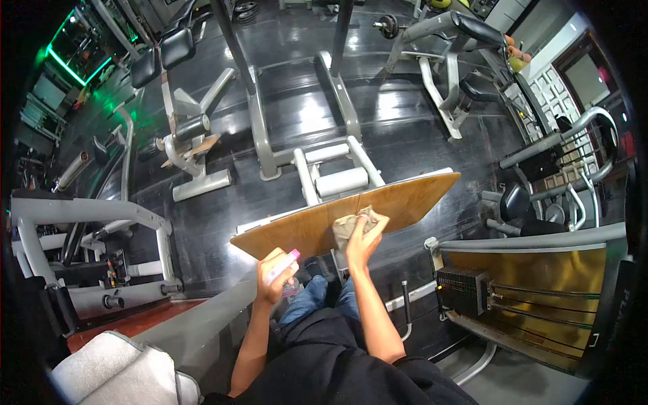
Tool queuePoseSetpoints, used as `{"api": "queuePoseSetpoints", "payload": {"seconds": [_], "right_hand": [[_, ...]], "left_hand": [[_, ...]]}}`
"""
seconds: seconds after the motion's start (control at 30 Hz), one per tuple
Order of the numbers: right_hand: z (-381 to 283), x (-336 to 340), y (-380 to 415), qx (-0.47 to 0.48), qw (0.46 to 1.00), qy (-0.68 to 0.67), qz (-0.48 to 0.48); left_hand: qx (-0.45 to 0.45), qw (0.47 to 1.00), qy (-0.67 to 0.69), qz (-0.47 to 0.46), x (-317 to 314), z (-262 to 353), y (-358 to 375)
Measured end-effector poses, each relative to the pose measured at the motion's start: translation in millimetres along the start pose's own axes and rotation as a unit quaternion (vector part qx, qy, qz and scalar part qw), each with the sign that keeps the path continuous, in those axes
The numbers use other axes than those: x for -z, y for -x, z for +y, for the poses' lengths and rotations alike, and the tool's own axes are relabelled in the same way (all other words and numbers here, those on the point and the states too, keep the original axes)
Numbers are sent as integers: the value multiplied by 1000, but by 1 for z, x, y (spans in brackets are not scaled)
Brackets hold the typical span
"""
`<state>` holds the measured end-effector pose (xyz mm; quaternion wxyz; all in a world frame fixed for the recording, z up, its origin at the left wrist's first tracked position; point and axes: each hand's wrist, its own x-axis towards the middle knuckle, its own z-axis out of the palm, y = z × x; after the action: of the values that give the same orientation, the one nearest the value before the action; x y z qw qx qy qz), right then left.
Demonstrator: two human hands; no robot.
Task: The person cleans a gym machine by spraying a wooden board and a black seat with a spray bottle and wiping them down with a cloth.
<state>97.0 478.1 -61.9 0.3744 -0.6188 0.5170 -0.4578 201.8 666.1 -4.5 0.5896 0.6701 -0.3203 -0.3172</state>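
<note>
A spray bottle (281,268) with a white head and a pink tip is gripped in my left hand (269,278); its lower part shows only faintly beneath the hand. My right hand (364,241) has its fingers closed on a beige cloth (343,229), which lies against the brown wooden board (405,202). The board is a broad tilted plate fixed to a grey-framed gym machine in front of me. My left hand is just off the board's near left edge.
The machine's grey frame (260,131) rises beyond the board. On the right stands a weight stack (462,290) beside a gold panel (540,270). A white towel (115,371) rests at lower left. Padded benches (179,47) and other machines surround the dark floor (297,101).
</note>
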Motion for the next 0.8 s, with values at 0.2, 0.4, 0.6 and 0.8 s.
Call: {"api": "queuePoseSetpoints", "payload": {"seconds": [0.2, 0.4, 0.6, 0.8], "right_hand": [[-4, -13, 59, 90, 970, 44, -221], [6, 9, 10, 94, 990, 59, -86], [-5, -8, 10, 28, 1000, 6, -2], [-2, -8, 37, 10, 995, -49, -90]], "left_hand": [[17, 999, 22, 23, 9, -12, 13], [6, 997, 46, 56, 13, -10, 14], [26, 995, 41, 82, 8, -18, 18], [29, 993, 37, 112, 1, -17, 18]]}}
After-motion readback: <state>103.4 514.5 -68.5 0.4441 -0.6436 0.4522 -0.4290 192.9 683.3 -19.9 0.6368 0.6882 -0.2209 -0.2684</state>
